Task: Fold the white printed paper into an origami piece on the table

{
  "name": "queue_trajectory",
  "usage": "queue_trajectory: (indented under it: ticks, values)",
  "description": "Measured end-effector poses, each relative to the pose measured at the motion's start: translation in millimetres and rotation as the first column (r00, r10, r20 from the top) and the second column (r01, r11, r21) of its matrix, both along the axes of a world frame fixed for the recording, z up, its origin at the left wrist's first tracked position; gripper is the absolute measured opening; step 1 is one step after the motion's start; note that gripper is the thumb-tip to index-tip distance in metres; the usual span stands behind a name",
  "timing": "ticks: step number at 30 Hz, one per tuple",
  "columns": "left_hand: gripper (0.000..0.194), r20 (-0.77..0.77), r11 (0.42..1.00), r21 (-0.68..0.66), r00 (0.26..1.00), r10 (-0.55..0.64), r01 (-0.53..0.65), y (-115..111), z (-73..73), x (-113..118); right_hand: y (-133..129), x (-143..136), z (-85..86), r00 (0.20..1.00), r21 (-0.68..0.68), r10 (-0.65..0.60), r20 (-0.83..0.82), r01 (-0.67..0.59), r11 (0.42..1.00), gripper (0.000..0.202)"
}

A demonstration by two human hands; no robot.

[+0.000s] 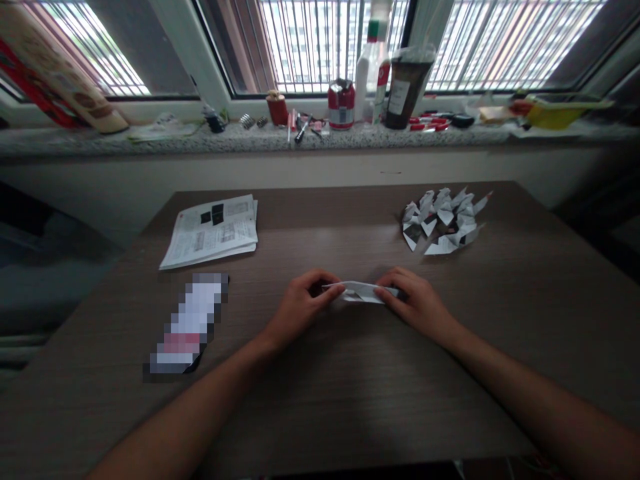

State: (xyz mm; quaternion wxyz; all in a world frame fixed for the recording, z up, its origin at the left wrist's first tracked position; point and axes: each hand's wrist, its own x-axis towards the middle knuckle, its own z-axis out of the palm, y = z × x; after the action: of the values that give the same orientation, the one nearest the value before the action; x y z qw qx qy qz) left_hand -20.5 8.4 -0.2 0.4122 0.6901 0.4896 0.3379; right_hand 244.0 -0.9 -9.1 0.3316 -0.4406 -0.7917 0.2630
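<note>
A narrow folded strip of white paper point(363, 292) is held level between my two hands, near the middle of the brown table point(320, 400). My left hand point(311, 293) pinches its left end between thumb and fingers. At the right end, my right hand point(411, 300) grips the paper, thumb in front and fingers behind. Beyond my right hand stands a ring-shaped cluster of folded paper pieces point(443, 220), white with dark printed patches.
Printed sheets point(215, 233) lie stacked at the back left, with a blurred-out phone point(187, 323) nearer me. On the stone windowsill point(250, 141) behind the table are a red can point(341, 105), a dark drink cup point(405, 87), bottles, red-handled tools point(429, 124) and a yellow container point(555, 115).
</note>
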Motion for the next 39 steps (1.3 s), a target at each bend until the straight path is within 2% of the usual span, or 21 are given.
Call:
queue_trajectory:
  ticks: [6, 10, 13, 19, 27, 31, 35, 39]
  values:
    - [0.022, -0.004, 0.999, 0.038, 1.000, -0.002, 0.002, -2, 3.2, 1, -2, -1, 4.3, 1.000, -0.009, 0.012, 0.025, -0.012, 1.000, 0.015]
    - [0.021, 0.010, 0.999, 0.029, 0.999, -0.032, 0.032, -3, 5.6, 2, -3, -1, 6.0, 0.998, -0.051, 0.064, 0.014, -0.063, 0.997, 0.014]
    - [0.021, 0.046, 1.000, -0.008, 0.999, -0.019, 0.019, -4, 6.1, 2, -3, -2, 6.2, 0.998, -0.053, 0.070, 0.000, -0.070, 0.996, 0.015]
    - [0.032, 0.136, 0.990, -0.141, 0.990, 0.047, -0.028, -4, 4.9, 2, -4, -1, 5.8, 1.000, -0.001, 0.002, 0.007, -0.002, 1.000, 0.018]
    - [0.026, 0.158, 0.987, -0.148, 0.984, 0.087, -0.064, -5, 8.6, 5, -4, -1, 6.7, 1.000, 0.007, -0.001, -0.008, 0.001, 1.000, 0.016]
    - [0.024, 0.201, 0.985, -0.167, 0.976, 0.079, -0.046, -6, 10.9, 5, -4, 0, 7.6, 1.000, 0.009, 0.004, -0.008, -0.004, 1.000, 0.014]
    - [0.024, 0.199, 0.992, -0.128, 0.980, 0.023, 0.002, -6, 12.6, 2, -3, 2, 9.0, 1.000, -0.017, 0.024, -0.014, -0.024, 1.000, 0.015]
    - [0.023, 0.086, 0.998, -0.014, 0.995, -0.053, 0.055, -4, 12.2, -1, -2, 3, 8.5, 0.999, -0.040, 0.038, -0.005, -0.038, 0.998, 0.017]
